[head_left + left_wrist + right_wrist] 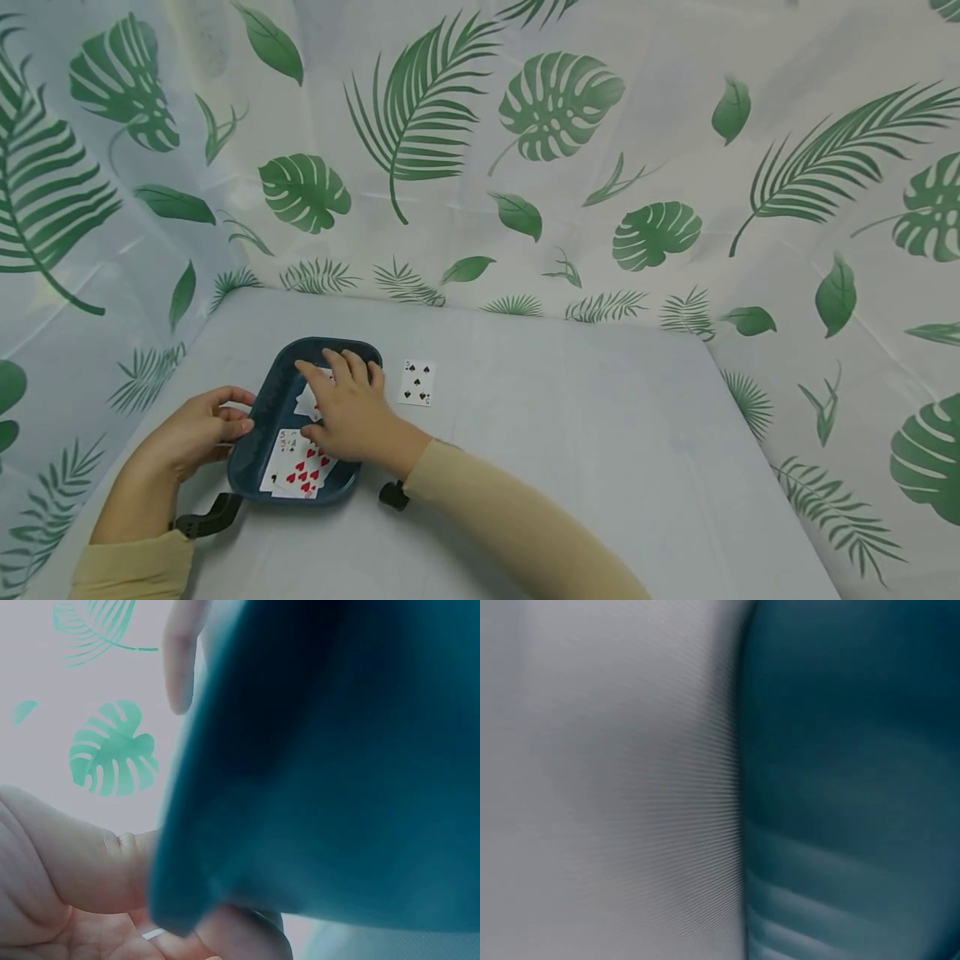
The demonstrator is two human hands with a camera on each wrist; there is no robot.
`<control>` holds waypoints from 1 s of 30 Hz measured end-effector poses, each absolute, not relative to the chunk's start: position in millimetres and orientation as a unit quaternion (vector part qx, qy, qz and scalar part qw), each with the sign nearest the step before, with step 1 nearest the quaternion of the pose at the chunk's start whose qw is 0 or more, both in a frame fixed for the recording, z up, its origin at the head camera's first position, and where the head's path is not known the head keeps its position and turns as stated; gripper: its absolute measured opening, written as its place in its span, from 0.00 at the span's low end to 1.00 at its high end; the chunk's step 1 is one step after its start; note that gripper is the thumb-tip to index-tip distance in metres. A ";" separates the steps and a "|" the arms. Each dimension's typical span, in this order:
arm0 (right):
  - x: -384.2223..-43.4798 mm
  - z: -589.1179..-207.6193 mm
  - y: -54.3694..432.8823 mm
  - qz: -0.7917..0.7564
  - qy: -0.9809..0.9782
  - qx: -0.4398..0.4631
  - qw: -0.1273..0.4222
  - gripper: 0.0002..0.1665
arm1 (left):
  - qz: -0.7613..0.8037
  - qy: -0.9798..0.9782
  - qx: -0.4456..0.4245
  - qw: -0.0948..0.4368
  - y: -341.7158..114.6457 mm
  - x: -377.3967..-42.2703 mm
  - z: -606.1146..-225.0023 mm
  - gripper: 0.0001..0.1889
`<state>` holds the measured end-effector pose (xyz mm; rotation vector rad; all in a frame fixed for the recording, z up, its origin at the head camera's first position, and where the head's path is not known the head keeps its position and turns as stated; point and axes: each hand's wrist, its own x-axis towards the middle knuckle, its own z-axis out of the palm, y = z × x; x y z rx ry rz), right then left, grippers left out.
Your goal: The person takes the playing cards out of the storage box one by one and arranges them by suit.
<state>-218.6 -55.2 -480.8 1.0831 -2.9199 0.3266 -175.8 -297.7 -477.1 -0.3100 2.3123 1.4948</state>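
A dark blue tray [281, 379] with rounded corners holds playing cards. At its near end lie overlapping cards [302, 475], a heart card on top. Farther in, more cards [305, 407] are partly hidden by my right hand [358, 421]. That hand reaches over the tray from the right, fingers spread above the cards; whether it touches them is unclear. My left hand [201, 427] grips the tray's left edge, and the left wrist view has the blue rim [180, 885] between thumb and fingers. The right wrist view has only the tray's outer side [840, 787].
A five of spades [417, 383] lies face up on the white table [540, 433], just right of the tray. Black wrist-camera mounts [210, 518] show near both wrists. White cloth with green leaves [562, 104] hangs behind the table and along its sides.
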 end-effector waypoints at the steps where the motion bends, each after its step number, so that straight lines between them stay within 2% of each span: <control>1: -219.1 -480.9 -57.0 0.099 -0.933 0.346 0.007 0.56 | 0.531 0.820 -0.108 0.185 -298.1 -175.7 -476.9 0.24; 9: -222.3 -477.9 -71.8 0.065 -0.942 0.329 -0.004 0.56 | 0.532 0.821 -0.096 0.185 -301.3 -175.3 -478.0 0.24; 30: -241.8 -484.0 -84.5 0.007 -0.948 0.309 -0.079 0.56 | 0.531 0.821 -0.098 0.183 -297.3 -174.4 -474.4 0.23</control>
